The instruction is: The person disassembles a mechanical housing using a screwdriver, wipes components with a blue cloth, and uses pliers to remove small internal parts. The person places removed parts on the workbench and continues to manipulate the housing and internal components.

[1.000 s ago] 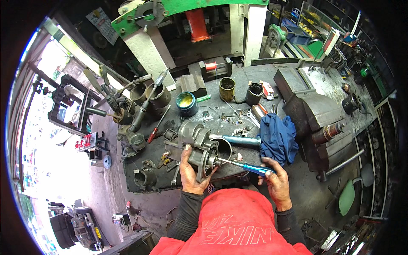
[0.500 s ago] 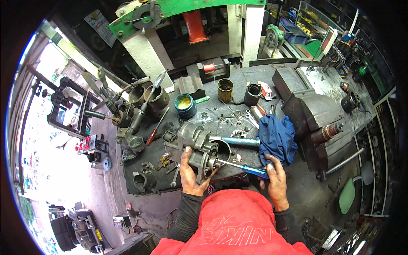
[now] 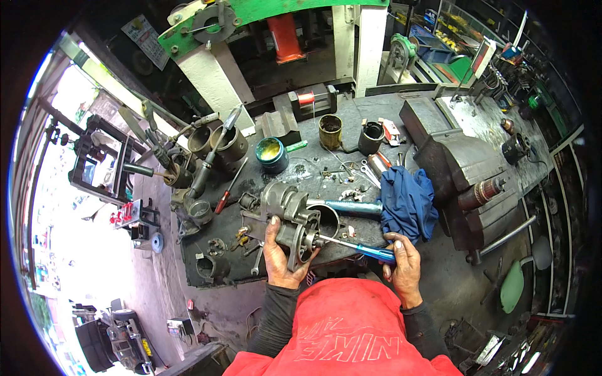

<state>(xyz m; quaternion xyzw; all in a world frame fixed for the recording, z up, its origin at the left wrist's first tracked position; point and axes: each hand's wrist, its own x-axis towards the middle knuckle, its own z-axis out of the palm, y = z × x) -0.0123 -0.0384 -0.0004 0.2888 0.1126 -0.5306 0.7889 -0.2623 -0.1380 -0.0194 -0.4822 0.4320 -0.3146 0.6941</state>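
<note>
My left hand (image 3: 283, 260) is closed round a grey cast-metal housing (image 3: 290, 210), which looks like part of a starter motor, at the bench's front edge. A round gear-like end (image 3: 310, 239) shows on its right side. In my right hand (image 3: 404, 269) is a screwdriver (image 3: 375, 252) with a translucent blue handle. The shank points left, and its tip meets the gear-like end; exactly where it touches is too small to tell. Just behind the screwdriver stands an open metal cylinder (image 3: 327, 219), partly hidden by the housing.
On the bench (image 3: 301, 169) lie a blue cloth (image 3: 409, 199), a metal tube (image 3: 352, 208), spanners (image 3: 370, 173) and a red-handled screwdriver (image 3: 223, 202). Farther back stand a grease tub (image 3: 271, 155) and two cans (image 3: 331, 133). A large vise (image 3: 461, 166) occupies the right side; metal cylinders (image 3: 231, 145) stand left.
My right hand's fingers have shifted slightly on the screwdriver handle. The left hand and the housing stay almost where they were.
</note>
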